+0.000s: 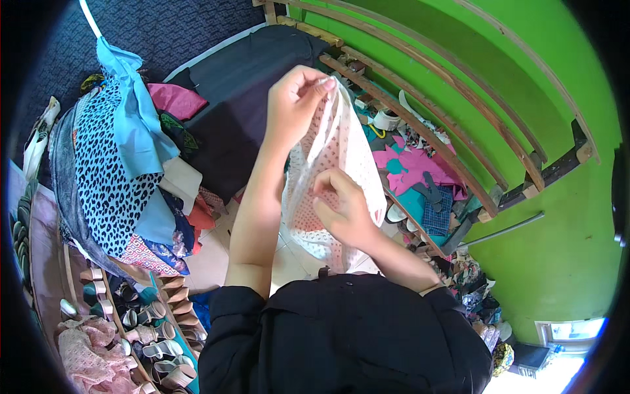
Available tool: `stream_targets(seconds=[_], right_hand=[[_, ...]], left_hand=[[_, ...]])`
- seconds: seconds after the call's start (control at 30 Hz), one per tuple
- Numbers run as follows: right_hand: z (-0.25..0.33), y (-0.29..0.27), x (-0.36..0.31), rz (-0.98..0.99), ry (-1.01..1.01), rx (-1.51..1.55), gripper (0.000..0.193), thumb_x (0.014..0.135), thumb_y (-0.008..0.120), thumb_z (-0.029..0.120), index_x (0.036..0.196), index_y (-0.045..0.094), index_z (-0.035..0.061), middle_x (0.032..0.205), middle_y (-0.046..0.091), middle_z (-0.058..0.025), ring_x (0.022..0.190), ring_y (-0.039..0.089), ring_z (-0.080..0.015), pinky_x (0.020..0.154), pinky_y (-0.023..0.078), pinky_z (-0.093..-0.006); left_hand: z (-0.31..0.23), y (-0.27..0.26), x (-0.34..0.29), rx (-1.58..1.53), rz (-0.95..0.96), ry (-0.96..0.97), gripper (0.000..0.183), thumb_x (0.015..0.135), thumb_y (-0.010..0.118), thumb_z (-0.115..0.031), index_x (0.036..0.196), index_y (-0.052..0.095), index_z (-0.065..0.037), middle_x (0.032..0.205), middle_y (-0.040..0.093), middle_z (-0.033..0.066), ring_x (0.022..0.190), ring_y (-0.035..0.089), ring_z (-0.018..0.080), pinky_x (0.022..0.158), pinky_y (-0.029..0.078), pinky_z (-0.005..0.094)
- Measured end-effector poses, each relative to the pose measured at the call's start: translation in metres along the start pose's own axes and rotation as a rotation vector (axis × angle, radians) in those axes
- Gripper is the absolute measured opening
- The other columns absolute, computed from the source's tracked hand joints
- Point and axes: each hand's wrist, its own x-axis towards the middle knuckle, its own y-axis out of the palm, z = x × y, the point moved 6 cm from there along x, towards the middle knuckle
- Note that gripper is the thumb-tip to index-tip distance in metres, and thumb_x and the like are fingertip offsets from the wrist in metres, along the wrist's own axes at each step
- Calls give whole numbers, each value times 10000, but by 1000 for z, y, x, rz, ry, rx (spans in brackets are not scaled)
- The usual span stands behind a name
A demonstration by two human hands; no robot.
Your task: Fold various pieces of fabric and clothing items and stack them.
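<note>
A thin white cloth with small dark spots hangs in front of my chest; it looks partly see-through, with a pinkish area low down. My left hand is raised and pinches the cloth's top edge between thumb and fingers. Lower down, my right hand is in front of the hanging fabric. Its fingers are bent, with a small gap between them and the thumb, and no cloth shows gripped in it. Whether this hand touches the fabric I cannot tell.
A dark mattress lies ahead. Blue leopard-print cloth hangs in a heap at left, above a shoe rack. Wooden slats run along the green wall at right, beside piled pink fabric.
</note>
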Motion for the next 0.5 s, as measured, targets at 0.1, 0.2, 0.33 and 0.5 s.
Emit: stream_targets(seconds=[0.1,0.2,0.33,0.5], right_hand=[[-91,9,-17,-190,201,-307,415,688,570,62,1071,432,-20,1000,514,-165,956,514,-258,839,405,-331],[-175,27,-47,10,436,-560,686,646,647,226,1225,361,-7,1156,476,-202,1095,458,-311,921,355,-380],[-204,31,-95,601,685,-717,830,611,680,310,1286,308,2,1160,487,-215,1075,478,-349,920,362,-418],[-174,-8,-111,656,623,-1025,407,666,607,179,1032,539,14,1009,558,-180,902,570,-312,836,412,-435]], left_hand=[[-11,-5,9,52,-74,24,137,819,621,-122,813,585,10,713,583,1,629,504,28,574,404,164],[-28,-16,22,120,-150,73,129,822,619,-119,815,582,5,724,574,-2,622,482,23,571,382,158],[-20,-69,35,267,-278,211,126,805,624,-120,827,612,3,701,606,18,634,537,52,594,433,188],[16,-145,36,604,-338,138,151,802,619,-135,812,608,16,718,615,45,642,551,79,610,435,220]])
